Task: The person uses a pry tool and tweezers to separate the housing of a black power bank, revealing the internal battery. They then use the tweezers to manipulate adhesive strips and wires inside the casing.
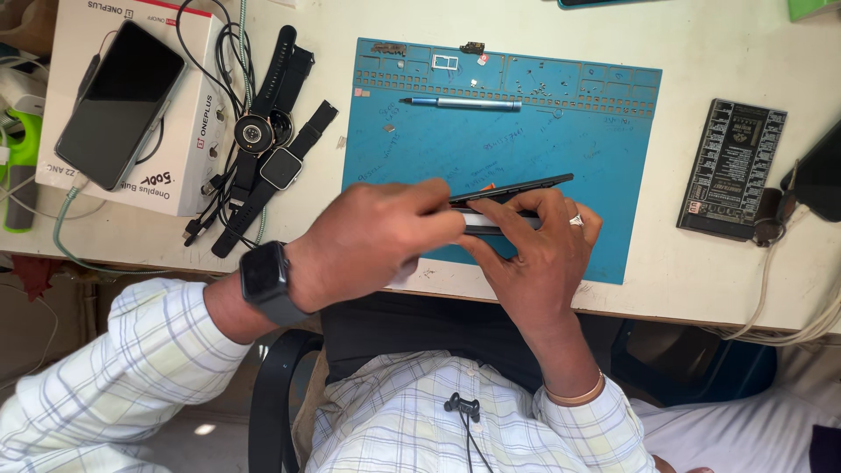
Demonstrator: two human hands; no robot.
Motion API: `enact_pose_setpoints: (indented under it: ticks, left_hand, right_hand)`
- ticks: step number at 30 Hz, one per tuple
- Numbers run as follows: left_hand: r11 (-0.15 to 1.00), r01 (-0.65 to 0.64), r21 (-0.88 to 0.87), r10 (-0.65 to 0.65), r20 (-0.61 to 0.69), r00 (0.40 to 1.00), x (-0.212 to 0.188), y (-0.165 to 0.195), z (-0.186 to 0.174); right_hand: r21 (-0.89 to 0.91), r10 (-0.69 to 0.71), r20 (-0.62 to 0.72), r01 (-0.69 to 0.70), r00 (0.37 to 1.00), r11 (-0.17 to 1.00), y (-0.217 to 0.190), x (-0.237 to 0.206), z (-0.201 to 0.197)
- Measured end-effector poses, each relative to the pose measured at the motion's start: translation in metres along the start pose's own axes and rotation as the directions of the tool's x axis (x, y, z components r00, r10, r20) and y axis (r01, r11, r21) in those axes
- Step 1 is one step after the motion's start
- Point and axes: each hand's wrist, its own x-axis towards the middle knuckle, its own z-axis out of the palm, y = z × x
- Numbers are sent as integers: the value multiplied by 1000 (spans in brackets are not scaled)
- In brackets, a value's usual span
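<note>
A blue work mat [561, 123] was spread on the white table [701, 289]. Above its near edge, a dark phone [512, 188] was held edge-on, gripped from below by the right hand [534, 254]. Its upper edge was pinched by the left hand [377, 241].

two hands: left hand [377, 241], right hand [534, 254], both at centre frame on one dark phone [512, 188]. one blue mat [561, 131]. one pen [460, 103] at upper centre. two loose watches [263, 131] and one white box [197, 114], upper left.
</note>
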Motion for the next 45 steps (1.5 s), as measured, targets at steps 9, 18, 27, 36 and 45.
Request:
enact_pose_setpoints:
  ticks: [9,18,27,36,45]
  left_hand:
    - [781,170,-601,-282,-97,954,-2,-26,5]
    - [794,262,-549,-280,52,959,9,-40,-2]
    - [698,434,-569,-371,231,899,23,-47,-3]
    - [912,222,-345,-244,-21,969,0,-12,-1]
    - [605,396,-690,-439,125,890,0,-41,16]
  right_hand:
    - [-13,8,-14,-9,1000,1000,0,0,2]
    - [-35,8,-10,-9,1000,999,0,-1,3]
    - [-54,16,13,-15,1000,998,-1,0,1]
    - [-50,12,29,-10,1000,999,-1,-1,0]
    - [-49,-2,18,2,1000,999,0,0,2]
